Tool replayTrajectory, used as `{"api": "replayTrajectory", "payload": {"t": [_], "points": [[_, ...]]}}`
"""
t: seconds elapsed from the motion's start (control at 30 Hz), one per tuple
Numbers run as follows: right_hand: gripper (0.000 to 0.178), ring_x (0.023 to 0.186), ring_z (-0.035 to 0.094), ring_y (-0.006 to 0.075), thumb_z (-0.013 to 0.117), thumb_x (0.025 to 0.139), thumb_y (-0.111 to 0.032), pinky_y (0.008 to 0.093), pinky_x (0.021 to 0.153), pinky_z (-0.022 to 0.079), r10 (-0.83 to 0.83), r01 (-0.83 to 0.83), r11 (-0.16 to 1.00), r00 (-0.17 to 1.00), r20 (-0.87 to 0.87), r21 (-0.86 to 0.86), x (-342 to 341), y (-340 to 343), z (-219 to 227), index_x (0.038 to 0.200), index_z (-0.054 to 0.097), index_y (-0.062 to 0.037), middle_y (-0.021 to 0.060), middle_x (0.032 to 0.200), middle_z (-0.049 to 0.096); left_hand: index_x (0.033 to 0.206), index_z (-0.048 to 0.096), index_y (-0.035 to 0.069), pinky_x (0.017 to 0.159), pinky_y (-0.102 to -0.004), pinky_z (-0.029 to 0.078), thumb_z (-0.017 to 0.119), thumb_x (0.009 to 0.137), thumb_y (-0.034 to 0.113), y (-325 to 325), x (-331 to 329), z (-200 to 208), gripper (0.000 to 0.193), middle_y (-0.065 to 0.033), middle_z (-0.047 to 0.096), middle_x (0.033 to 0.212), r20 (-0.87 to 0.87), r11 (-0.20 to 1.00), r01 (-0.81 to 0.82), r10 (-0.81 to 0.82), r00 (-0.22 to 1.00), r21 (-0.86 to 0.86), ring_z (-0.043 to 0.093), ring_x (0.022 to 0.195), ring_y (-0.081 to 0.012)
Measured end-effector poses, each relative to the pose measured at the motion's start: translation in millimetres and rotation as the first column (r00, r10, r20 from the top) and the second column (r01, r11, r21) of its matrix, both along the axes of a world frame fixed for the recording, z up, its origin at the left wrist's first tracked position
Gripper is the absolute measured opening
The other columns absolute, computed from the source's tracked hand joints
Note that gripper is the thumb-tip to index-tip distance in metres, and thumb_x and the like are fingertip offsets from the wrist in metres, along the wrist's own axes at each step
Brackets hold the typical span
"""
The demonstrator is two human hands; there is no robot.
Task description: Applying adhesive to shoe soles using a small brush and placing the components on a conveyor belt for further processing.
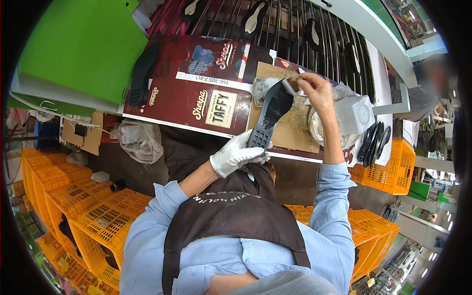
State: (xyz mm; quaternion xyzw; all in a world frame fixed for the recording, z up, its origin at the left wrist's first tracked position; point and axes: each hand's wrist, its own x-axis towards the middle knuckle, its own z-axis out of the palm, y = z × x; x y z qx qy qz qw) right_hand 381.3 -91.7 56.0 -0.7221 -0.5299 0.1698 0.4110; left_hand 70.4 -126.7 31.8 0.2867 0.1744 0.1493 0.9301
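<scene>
A black shoe sole [271,109] is held up at a slant over the bench, its gridded heel end low and its toe end far. My left hand [233,155], in a white glove, grips the heel end. At the toe end my bare right hand [318,94] pinches a small pale brush-like tool [289,87] against the sole's surface; its exact kind is hard to make out. Beneath lies a stained brown cardboard sheet [292,135]. A whitish round tub [315,127] and a clear plastic container [362,114] stand beside my right forearm.
Beyond the bench, metal rods [285,29] carry several soles. Another black sole [142,73] lies on the dark red board [187,105], near a green panel [78,54]. Black soles [373,142] are stacked at right. Orange crates [105,221] stand around me. A person [418,98] is at far right.
</scene>
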Motion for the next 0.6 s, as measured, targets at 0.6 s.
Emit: {"api": "replayTrajectory", "payload": {"t": [0.6], "points": [[0.022, 0.081, 0.065, 0.0114, 0.068, 0.084, -0.007, 0.026, 0.073, 0.051, 0.341, -0.401, 0.896, 0.896, -0.283, -0.189, -8, 28, 20, 0.103, 0.068, 0.0037, 0.007, 0.092, 0.071, 0.141, 0.036, 0.001, 0.077, -0.0286, 0.054, 0.067, 0.086, 0.013, 5, -11, 5, 0.063, -0.0119, 0.057, 0.124, -0.033, 1.0, -0.017, 0.017, 0.999, -0.005, 0.065, 0.089, -0.0177]]}}
